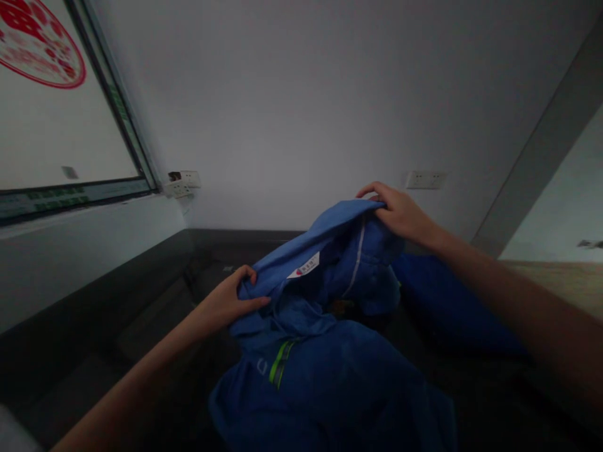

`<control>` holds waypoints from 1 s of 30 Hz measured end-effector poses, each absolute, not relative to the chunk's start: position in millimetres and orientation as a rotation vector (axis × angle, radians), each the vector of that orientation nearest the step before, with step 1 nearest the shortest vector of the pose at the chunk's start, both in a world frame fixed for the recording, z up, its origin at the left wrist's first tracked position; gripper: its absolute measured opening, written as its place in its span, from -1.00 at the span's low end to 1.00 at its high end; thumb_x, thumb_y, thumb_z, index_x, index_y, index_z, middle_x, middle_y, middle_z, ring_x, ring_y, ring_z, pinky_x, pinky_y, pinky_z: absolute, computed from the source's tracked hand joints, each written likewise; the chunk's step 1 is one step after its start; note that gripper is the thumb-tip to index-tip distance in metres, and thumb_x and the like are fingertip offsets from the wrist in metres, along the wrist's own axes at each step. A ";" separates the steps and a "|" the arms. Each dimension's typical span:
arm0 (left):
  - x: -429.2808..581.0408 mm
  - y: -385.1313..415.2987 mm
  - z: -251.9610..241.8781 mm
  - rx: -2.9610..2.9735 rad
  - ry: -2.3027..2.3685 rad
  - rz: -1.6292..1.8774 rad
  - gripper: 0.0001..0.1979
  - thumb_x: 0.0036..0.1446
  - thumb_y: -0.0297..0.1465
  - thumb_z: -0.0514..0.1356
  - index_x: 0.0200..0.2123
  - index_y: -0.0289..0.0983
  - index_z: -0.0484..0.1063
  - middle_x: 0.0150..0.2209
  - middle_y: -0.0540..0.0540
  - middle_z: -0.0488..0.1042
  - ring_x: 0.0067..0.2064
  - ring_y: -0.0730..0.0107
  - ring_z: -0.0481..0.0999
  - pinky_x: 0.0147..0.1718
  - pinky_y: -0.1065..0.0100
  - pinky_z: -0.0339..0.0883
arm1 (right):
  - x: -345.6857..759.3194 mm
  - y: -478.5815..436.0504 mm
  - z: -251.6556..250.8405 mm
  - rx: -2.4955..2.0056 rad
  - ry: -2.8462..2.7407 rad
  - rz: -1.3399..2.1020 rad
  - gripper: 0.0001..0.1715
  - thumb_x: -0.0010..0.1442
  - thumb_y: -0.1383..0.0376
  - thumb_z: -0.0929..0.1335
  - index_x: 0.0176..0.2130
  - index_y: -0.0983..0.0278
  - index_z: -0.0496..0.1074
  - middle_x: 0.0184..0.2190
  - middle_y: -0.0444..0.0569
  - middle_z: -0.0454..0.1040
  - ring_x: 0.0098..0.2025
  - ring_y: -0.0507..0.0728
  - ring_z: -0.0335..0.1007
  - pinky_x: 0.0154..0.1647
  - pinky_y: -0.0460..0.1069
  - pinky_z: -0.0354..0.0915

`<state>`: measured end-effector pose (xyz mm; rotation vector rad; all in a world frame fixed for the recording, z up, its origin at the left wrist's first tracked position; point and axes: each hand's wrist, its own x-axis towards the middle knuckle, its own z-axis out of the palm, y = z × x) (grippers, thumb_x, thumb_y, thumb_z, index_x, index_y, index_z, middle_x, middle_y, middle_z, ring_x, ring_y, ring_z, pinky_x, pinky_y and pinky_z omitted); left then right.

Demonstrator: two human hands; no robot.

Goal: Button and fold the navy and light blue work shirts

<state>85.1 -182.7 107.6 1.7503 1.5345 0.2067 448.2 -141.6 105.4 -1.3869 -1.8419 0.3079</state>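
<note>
A blue work jacket (339, 376) hangs in front of me, its collar stretched between both hands. It has a white label inside the neck and a green and grey reflective strip on the front. My left hand (240, 294) pinches the left end of the collar between thumb and fingers. Higher up, my right hand (393, 210) grips the other end, its fingers folded over the edge. The lower part of the jacket drops into dim light and runs out of the bottom of the view.
Behind the jacket is a dark surface (155, 314) against a pale wall (301, 113). Another blue cloth item (456, 307) lies on the right. Wall sockets (425, 181) sit at the right and more sockets (183, 182) at the left, beside a window frame (120, 107).
</note>
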 end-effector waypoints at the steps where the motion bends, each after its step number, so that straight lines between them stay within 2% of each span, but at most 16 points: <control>1: 83.7 -184.3 109.0 1.833 1.549 0.153 -0.53 -0.16 -0.17 0.30 -0.26 -0.18 0.15 -0.44 0.10 0.32 -0.48 0.39 0.36 -0.57 0.44 0.18 | 448.2 -144.9 104.0 -1.379 -1.851 0.330 -0.52 -0.04 0.43 0.21 -0.09 0.26 0.40 -0.28 0.00 0.54 -0.23 0.21 0.43 -0.20 0.06 0.28; 5: 70.5 -190.9 101.4 2.160 1.573 0.017 -0.65 -0.13 -0.40 0.17 -0.19 -0.18 0.21 -0.29 -0.01 0.40 -0.32 0.26 0.45 -0.36 0.33 0.28 | 448.8 -151.5 99.4 -1.335 -1.853 0.341 -0.46 -0.07 0.47 0.19 -0.08 0.25 0.42 -0.19 0.00 0.54 -0.14 0.22 0.43 -0.09 0.11 0.28; 8: 58.0 -188.8 89.0 2.281 1.549 0.017 -0.56 -0.14 -0.51 0.07 -0.10 -0.18 0.27 -0.11 -0.10 0.41 -0.14 0.16 0.47 -0.13 0.22 0.28 | 448.2 -153.4 99.8 -1.303 -1.853 0.357 -0.41 -0.09 0.48 0.18 -0.07 0.25 0.43 -0.14 0.00 0.54 -0.08 0.23 0.43 -0.02 0.13 0.27; 10: 51.3 -182.3 82.8 2.227 1.527 0.036 -0.50 -0.13 -0.52 0.06 -0.03 -0.18 0.29 -0.05 -0.13 0.41 -0.06 0.13 0.46 -0.05 0.18 0.26 | 448.1 -154.5 102.1 -1.287 -1.865 0.356 -0.40 -0.10 0.49 0.18 -0.06 0.25 0.44 -0.10 -0.01 0.53 -0.04 0.23 0.42 0.02 0.15 0.26; 12: 46.7 -173.8 79.8 2.083 1.505 0.073 -0.50 -0.10 -0.49 0.08 0.00 -0.19 0.31 -0.06 -0.13 0.43 -0.09 0.14 0.47 -0.09 0.20 0.31 | 449.9 -155.4 104.7 -1.284 -1.869 0.337 -0.39 -0.10 0.50 0.18 -0.07 0.24 0.45 -0.09 -0.02 0.53 -0.02 0.23 0.41 0.04 0.16 0.26; 16: 45.5 -161.7 83.1 1.619 1.399 0.249 -0.54 -0.06 -0.40 0.16 -0.01 -0.20 0.35 -0.20 -0.07 0.45 -0.30 0.30 0.48 -0.35 0.34 0.36 | 460.7 -155.2 105.1 -1.342 -1.850 0.305 -0.42 -0.08 0.50 0.18 -0.09 0.25 0.47 -0.13 -0.01 0.55 -0.05 0.22 0.44 0.03 0.14 0.29; 19: 53.3 -158.4 92.3 1.336 1.387 0.486 -0.54 -0.08 -0.40 0.19 -0.03 -0.21 0.37 -0.27 -0.03 0.45 -0.36 0.41 0.45 -0.39 0.40 0.35 | 472.3 -154.5 102.2 -1.421 -1.840 0.244 -0.47 -0.06 0.49 0.19 -0.14 0.26 0.51 -0.15 0.00 0.57 -0.07 0.22 0.45 0.00 0.12 0.31; 22: 66.0 -150.6 107.4 1.274 1.470 0.589 -0.54 -0.07 -0.38 0.15 -0.02 -0.22 0.38 -0.26 -0.05 0.48 -0.37 0.37 0.47 -0.40 0.37 0.37 | 485.7 -151.6 104.9 -1.494 -1.872 0.179 -0.51 -0.07 0.47 0.21 -0.20 0.24 0.54 -0.19 -0.03 0.58 -0.11 0.22 0.47 -0.03 0.09 0.33; 24: 75.1 -139.0 121.4 1.446 1.507 0.587 -0.56 -0.01 -0.31 0.13 -0.01 -0.21 0.39 -0.17 -0.09 0.49 -0.28 0.26 0.50 -0.34 0.30 0.40 | 496.5 -146.6 113.2 -1.540 -1.908 0.139 -0.55 -0.07 0.45 0.23 -0.24 0.22 0.56 -0.25 -0.05 0.59 -0.16 0.21 0.49 -0.08 0.08 0.34; 26: 84.1 -123.6 138.4 1.811 1.504 0.568 -0.54 0.00 -0.19 0.17 -0.01 -0.20 0.40 -0.05 -0.12 0.47 -0.10 0.14 0.48 -0.17 0.21 0.40 | 508.4 -140.2 126.0 -1.606 -1.914 0.070 -0.61 -0.06 0.42 0.25 -0.28 0.21 0.57 -0.31 -0.06 0.60 -0.20 0.21 0.49 -0.14 0.06 0.35; 28: 92.2 -109.4 157.3 2.233 1.460 0.541 -0.46 -0.03 -0.10 0.23 0.01 -0.20 0.39 0.03 -0.13 0.43 0.04 0.08 0.40 0.02 0.14 0.30 | 519.4 -137.6 140.6 -1.690 -1.889 -0.030 -0.68 -0.05 0.38 0.28 -0.32 0.20 0.57 -0.35 -0.06 0.59 -0.23 0.22 0.49 -0.19 0.05 0.34; 30: 97.6 -103.4 176.3 2.541 1.398 0.485 -0.40 -0.03 -0.04 0.23 0.04 -0.19 0.36 0.06 -0.15 0.41 0.08 0.06 0.37 0.10 0.09 0.22 | 526.3 -147.5 153.8 -1.778 -1.853 -0.139 -0.74 -0.04 0.35 0.31 -0.35 0.20 0.57 -0.38 -0.05 0.58 -0.24 0.24 0.49 -0.22 0.04 0.32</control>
